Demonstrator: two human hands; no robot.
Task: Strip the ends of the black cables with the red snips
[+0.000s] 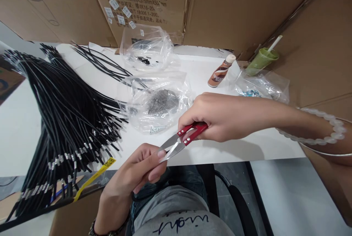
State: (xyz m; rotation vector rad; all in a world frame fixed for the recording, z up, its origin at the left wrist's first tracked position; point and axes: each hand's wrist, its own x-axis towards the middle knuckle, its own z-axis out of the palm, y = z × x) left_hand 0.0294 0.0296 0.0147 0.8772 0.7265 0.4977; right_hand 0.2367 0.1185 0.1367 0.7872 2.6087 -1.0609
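Observation:
My right hand point(217, 117) is closed around a pair of red-handled thread snips point(195, 132), whose blades point down to the left. The blades are parted, and their tips reach the fingertips of my left hand point(147, 164). The thumb and fingers of that hand are pinched together by the tips. A tiny dark bit shows there between the blades, too small to make out. Just beyond the hands lies a clear plastic bag point(132, 118) with a heap of small grey metallic pieces point(159, 101). To the left lies a large bundle of black cords point(63, 107) with silver metal ends.
Another clear bag point(162, 41) with small black pieces lies at the back. A brown bottle point(220, 73), a green cup point(261, 62) and a bag with blue items point(271, 85) stand at the right rear. Cardboard boxes point(225, 12) wall the table's back. A yellow strip point(93, 179) hangs at the left edge.

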